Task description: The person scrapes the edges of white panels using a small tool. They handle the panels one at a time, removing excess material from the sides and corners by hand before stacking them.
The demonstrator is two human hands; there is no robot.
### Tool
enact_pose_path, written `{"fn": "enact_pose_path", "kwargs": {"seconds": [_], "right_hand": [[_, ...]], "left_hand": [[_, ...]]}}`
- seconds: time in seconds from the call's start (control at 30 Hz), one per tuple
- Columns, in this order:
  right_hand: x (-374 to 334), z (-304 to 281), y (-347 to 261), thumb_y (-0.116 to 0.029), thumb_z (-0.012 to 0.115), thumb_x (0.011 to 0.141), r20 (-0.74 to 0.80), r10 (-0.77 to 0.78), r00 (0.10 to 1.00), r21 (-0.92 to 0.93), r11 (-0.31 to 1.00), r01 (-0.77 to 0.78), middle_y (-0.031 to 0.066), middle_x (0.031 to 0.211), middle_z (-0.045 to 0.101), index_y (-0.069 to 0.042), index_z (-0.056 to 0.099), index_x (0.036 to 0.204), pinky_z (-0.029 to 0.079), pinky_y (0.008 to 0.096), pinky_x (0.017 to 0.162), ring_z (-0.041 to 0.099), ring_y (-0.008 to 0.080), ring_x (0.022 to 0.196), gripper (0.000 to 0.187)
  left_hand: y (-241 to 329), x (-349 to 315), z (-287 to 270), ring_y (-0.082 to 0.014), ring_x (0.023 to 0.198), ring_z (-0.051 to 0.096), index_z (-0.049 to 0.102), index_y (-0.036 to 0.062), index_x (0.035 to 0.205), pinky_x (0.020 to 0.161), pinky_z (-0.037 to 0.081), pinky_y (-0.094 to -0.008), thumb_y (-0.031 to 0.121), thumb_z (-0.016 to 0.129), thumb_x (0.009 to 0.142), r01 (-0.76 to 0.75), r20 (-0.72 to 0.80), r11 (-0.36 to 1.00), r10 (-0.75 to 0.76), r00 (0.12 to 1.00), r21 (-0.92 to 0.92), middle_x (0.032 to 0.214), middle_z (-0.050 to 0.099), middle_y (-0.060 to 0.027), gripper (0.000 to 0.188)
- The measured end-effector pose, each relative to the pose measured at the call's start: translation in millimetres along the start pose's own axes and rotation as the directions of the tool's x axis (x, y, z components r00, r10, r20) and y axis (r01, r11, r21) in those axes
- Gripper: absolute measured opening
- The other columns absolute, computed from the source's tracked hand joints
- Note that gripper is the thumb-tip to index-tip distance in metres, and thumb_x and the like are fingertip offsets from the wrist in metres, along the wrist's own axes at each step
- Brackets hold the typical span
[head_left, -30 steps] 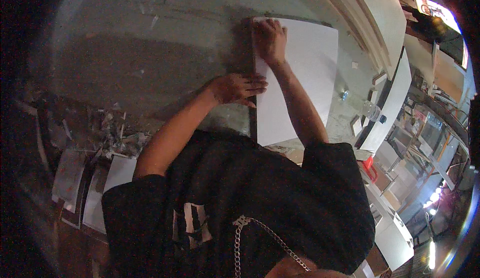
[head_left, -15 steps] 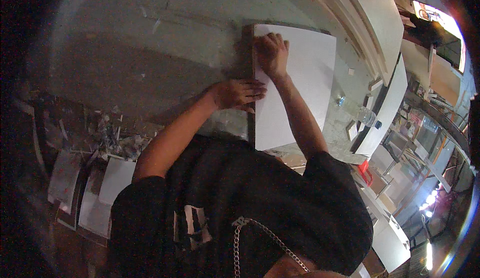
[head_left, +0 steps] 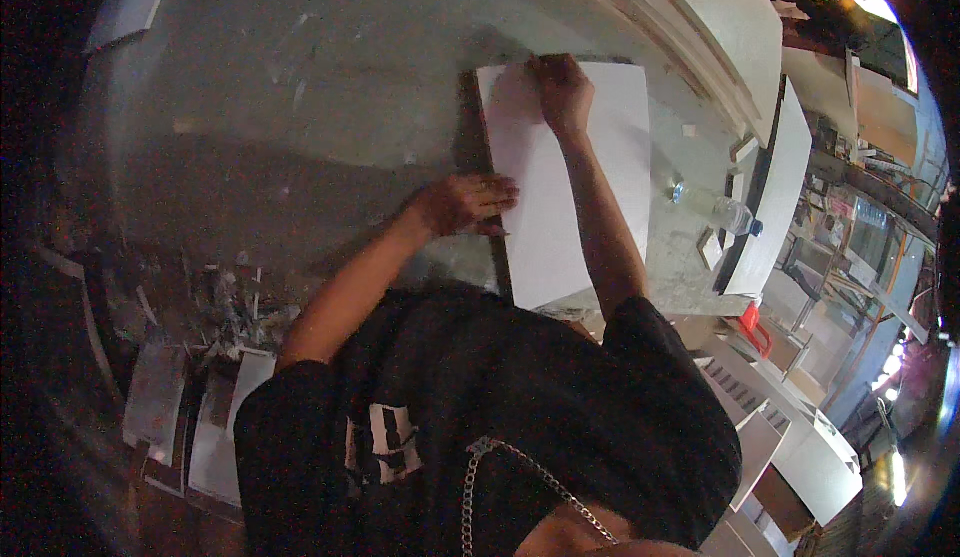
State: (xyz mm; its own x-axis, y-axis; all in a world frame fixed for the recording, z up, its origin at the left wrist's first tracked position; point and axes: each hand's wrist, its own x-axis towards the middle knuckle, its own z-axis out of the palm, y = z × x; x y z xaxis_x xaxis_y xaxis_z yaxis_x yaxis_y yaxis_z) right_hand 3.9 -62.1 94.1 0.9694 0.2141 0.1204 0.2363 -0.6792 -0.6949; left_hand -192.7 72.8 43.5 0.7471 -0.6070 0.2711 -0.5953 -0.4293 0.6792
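A white rectangular board (head_left: 545, 197) lies on the grey work surface (head_left: 300, 87) in front of me, its left side edge dark. My left hand (head_left: 466, 205) rests at the middle of that left edge, fingers stretched onto the white face and thumb apart. Over the board's far end is my right hand (head_left: 565, 95), its fingers curled closed. Whatever it may hold is hidden by the fingers. The right forearm crosses above the board.
To the right lie a clear plastic bottle (head_left: 735, 215) and small white offcuts (head_left: 711, 249). Long pale panels (head_left: 690, 27) stand along the far right, with another white panel (head_left: 770, 197) nearer. Scraps and white boards (head_left: 160, 397) sit at lower left; a red object (head_left: 755, 329) is at right.
My right hand has moved from the board's far left corner to the right along its far end. The left hand stays at the left edge. The whole view has shifted slightly.
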Motion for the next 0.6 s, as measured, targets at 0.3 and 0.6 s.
{"fn": "enact_pose_path", "kwargs": {"seconds": [0.3, 0.6], "right_hand": [[-1.0, 41.2, -3.7, -0.004, 0.066, 0.073, 0.111, -0.263, 0.958, 0.001, 0.964, 0.265, 0.0124, 0.084, 0.065, -0.006, 0.066, 0.082, 0.051, 0.0396, 0.073, 0.064, 0.0346, 0.080, 0.009], [50.7, -18.1, 19.7, -0.003, 0.065, 0.082, 0.432, -0.224, 0.874, 0.002, 0.969, 0.248, 0.0089, 0.088, 0.067, -0.006, 0.070, 0.085, 0.050, 0.0335, 0.073, 0.064, 0.0242, 0.080, 0.006]], "left_hand": [[12.7, 34.6, 25.3, -0.0305, 0.130, 0.045, 0.055, 0.0052, 0.126, 0.109, 0.039, -0.0402, 0.034, 0.062, 0.089, 0.135, -0.264, 0.990, -0.121, 0.957, 0.036, 0.136, 0.050, -0.0129, 0.047], [15.8, 61.3, 17.2, -0.0276, 0.119, 0.052, 0.061, 0.0083, 0.118, 0.104, 0.043, -0.0394, 0.023, 0.068, 0.084, 0.252, -0.299, 0.967, -0.253, 0.920, -0.039, 0.123, 0.058, -0.0092, 0.037]]}}
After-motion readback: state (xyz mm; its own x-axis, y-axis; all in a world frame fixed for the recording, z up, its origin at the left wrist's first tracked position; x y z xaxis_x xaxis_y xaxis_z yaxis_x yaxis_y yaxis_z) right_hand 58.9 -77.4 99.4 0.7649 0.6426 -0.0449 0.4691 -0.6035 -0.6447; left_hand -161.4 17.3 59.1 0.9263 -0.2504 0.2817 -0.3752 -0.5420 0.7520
